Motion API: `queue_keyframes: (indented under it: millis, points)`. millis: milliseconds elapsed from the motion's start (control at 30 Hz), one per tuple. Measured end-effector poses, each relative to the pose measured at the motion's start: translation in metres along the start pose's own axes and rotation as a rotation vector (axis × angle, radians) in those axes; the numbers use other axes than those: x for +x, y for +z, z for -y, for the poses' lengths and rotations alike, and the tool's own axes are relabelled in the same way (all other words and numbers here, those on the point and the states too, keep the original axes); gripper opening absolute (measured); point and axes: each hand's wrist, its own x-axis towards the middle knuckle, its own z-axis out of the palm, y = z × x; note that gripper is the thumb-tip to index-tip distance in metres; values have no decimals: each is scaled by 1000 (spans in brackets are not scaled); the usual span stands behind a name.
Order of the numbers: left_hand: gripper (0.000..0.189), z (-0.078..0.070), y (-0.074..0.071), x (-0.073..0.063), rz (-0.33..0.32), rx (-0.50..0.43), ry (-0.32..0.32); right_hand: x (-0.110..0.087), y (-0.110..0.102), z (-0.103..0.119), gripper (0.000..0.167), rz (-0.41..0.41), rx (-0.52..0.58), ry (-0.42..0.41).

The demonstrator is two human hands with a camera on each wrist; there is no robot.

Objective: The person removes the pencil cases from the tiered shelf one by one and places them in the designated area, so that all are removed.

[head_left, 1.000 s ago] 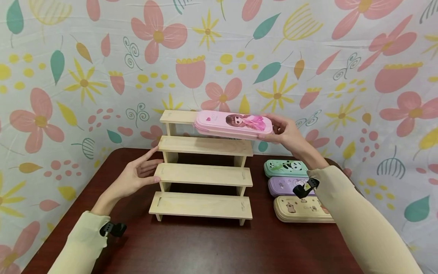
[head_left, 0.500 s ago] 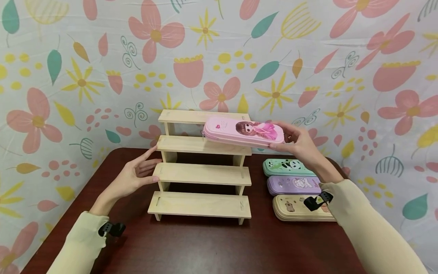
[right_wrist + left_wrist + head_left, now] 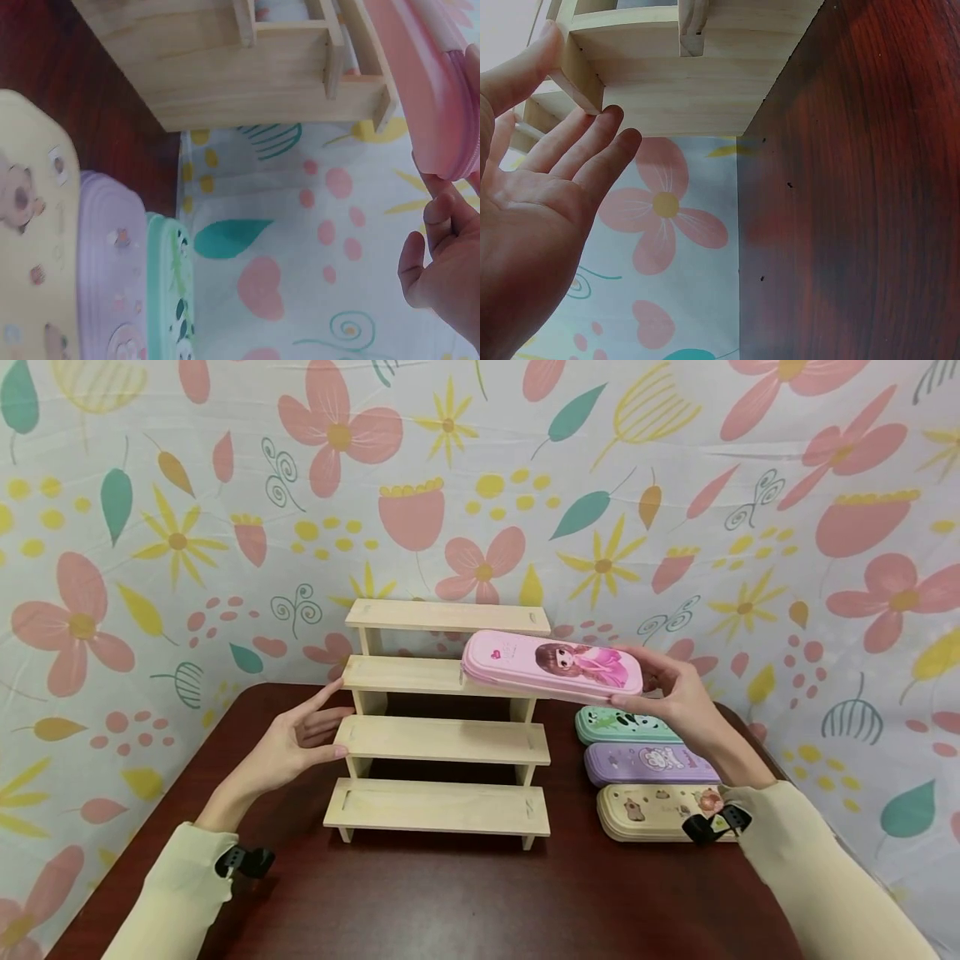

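Observation:
A pink pencil case (image 3: 517,662) with a doll picture is in the air at the right part of a wooden stepped rack (image 3: 442,739). My right hand (image 3: 678,697) grips its right end between thumb and fingers; the right wrist view shows the case's pink side (image 3: 420,82) and zip. The case hides part of the rack's second step from the top. My left hand (image 3: 288,747) has its fingers extended and touches the left ends of the rack's middle steps. In the left wrist view, the left hand's fingers (image 3: 592,150) lie against the wooden side.
Right of the rack, a green panda pencil case (image 3: 611,724), a purple case (image 3: 622,764) and a cream case (image 3: 652,810) lie in a row on the dark red table (image 3: 442,902). A flowered cloth (image 3: 247,485) hangs directly behind the table.
The pink pencil case has moved right and down, away from the rack's top step, with my right hand holding it. My left hand has stayed at the rack's left side.

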Motion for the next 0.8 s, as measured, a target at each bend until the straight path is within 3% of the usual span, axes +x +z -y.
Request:
queue_keyframes:
  millis: [200, 467, 700, 800]
  points:
    - [99, -1, 0, 0, 1, -3, -6, -15, -9, -8, 65, 14, 43, 15]
    - [99, -1, 0, 0, 2, -6, -14, -45, -24, -15, 64, -7, -47, 21]
    - [99, -2, -1, 0, 7, -9, -13, -71, -40, -25, 66, -4, 101, 47]
    - [99, -2, -1, 0, 5, -12, -15, -81, -46, -27, 66, -14, 112, 56]
